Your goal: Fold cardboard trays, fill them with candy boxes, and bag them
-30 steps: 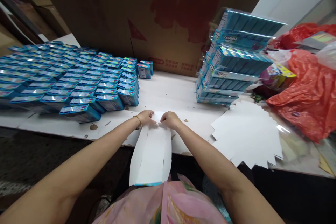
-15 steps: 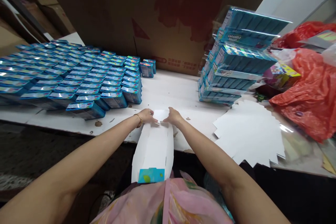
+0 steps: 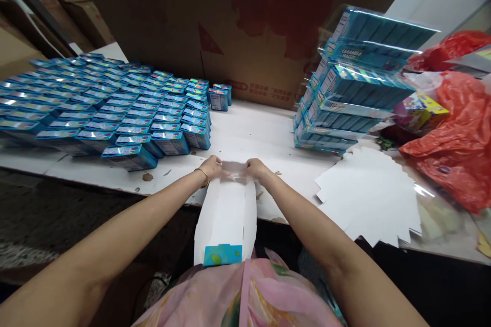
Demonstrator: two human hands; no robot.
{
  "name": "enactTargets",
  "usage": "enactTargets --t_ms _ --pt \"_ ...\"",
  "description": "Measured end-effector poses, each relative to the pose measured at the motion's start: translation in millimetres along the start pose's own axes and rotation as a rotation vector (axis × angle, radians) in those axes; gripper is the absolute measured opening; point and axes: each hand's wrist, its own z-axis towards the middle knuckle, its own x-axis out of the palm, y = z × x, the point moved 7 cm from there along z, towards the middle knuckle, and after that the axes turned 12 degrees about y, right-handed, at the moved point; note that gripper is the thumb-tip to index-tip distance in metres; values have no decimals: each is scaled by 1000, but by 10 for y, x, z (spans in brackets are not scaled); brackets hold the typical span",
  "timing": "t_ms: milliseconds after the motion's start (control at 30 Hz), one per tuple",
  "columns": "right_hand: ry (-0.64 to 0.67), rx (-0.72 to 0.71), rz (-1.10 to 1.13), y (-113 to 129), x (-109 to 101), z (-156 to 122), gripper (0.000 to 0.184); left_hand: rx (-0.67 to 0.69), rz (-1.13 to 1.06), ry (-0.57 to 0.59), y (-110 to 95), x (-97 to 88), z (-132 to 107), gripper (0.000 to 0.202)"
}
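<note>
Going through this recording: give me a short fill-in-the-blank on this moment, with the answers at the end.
1. The gold bangle is on the person's ____ wrist.
2. The left hand and right hand hold the far end of a white card, and the printed patch on its near end is mainly ____.
3. The shrink-wrapped packs of blue boxes stand to the ____ of the hands.
4. The loose white sheets have ____ edges.

Answers: left; blue; right; zigzag.
</note>
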Motion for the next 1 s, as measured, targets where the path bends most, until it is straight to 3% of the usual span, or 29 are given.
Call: enactTargets --t_ms 67,167,300,367,467,633,1000 --pt "-18 -29 -29 70 -8 -10 24 12 41 -10 -38 -32 -32 60" --pt "-4 -75 -34 104 -16 -48 23 67 95 45 -126 -25 -86 38" --pt "118 -104 246 4 -6 -98 43 142 187 116 -209 13 -164 32" --pt "184 -102 328 -20 8 -94 43 170 243 123 -227 16 -192 30" --pt "274 -132 278 40 42 -53 37 181 354 83 -240 -7 -215 26" --pt "294 -169 168 129 40 4 42 117 473 -36 -239 -79 -238 21" --pt "364 -227 83 174 58 80 38 107 535 -42 -302 -79 -304 23"
